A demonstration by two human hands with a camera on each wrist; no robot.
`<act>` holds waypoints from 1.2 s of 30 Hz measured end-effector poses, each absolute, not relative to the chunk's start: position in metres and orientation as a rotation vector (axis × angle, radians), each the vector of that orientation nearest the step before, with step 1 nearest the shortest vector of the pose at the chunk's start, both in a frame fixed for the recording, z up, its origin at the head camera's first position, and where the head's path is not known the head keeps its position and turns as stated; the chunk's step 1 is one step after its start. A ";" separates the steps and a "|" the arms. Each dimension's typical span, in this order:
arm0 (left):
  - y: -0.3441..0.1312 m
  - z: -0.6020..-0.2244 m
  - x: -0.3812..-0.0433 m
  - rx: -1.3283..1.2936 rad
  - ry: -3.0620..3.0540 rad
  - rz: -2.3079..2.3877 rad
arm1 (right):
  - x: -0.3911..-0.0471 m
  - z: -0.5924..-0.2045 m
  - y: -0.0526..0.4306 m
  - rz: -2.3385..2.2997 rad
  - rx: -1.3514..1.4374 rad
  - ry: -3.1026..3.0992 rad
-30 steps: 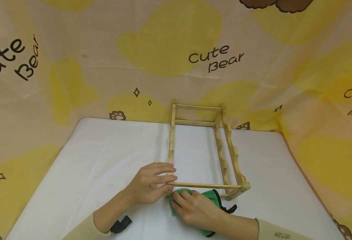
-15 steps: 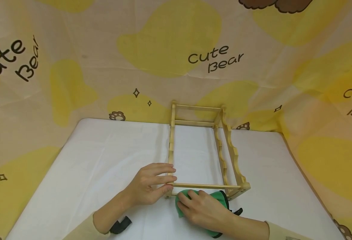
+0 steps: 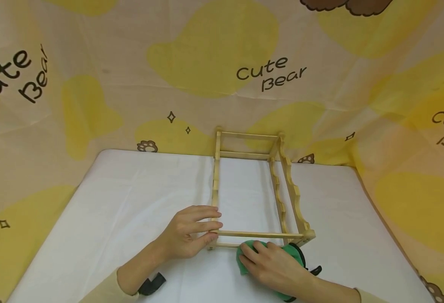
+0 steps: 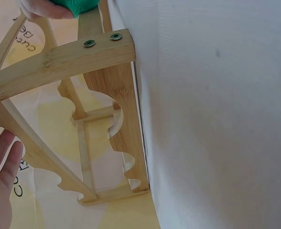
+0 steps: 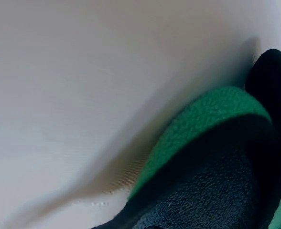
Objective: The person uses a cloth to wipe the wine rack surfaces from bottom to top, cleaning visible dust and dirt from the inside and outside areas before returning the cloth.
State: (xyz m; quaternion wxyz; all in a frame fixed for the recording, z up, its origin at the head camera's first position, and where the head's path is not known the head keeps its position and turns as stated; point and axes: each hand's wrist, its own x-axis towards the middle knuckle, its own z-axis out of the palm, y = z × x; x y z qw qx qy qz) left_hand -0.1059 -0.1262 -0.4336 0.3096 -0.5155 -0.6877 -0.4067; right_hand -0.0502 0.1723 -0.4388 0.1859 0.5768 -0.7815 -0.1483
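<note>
A light wooden rack with scalloped rails (image 3: pixel 294 193) stands on the white surface. My left hand (image 3: pixel 188 231) holds its near left corner, fingers over the side rail and thumb at the end bar. The fingers of that hand show beside the rail (image 4: pixel 40 152) in the left wrist view. With curled fingers, my right hand (image 3: pixel 265 263) grips a green cloth (image 3: pixel 292 251) with black edging against the rack's lower near bar. Close up in the right wrist view, the cloth (image 5: pixel 207 112) shows green fuzzy fabric and a dark part; its portion under the palm is hidden.
The white tabletop (image 3: pixel 142 189) extends around the rack. Behind it hangs a yellow and cream printed fabric (image 3: pixel 191 75), close to the rack's far end. A black strap (image 3: pixel 151 284) sits by the left wrist.
My right hand and the green cloth have slid to the right along the rack's near bar, baring its left part. The left hand and the rack have stayed in place.
</note>
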 end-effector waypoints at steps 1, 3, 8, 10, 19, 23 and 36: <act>-0.126 -0.434 -0.106 -1.362 -1.814 -1.073 | -0.050 -0.439 0.174 -0.410 1.627 -2.204; -0.126 -0.434 -0.106 -1.361 -1.810 -1.069 | -0.049 -0.439 0.178 -0.402 1.628 -2.204; -0.125 -0.434 -0.107 -1.359 -1.802 -1.068 | -0.047 -0.439 0.186 -0.382 1.613 -2.211; -0.125 -0.435 -0.107 -1.359 -1.801 -1.071 | -0.046 -0.439 0.190 -0.364 1.603 -2.217; -0.124 -0.436 -0.107 -1.355 -1.795 -1.079 | -0.040 -0.441 0.219 -0.253 1.526 -2.267; -0.124 -0.436 -0.106 -1.351 -1.804 -1.077 | -0.037 -0.443 0.234 -0.235 1.489 -2.289; -0.125 -0.435 -0.107 -1.359 -1.804 -1.094 | -0.037 -0.441 0.269 -0.151 1.547 -2.230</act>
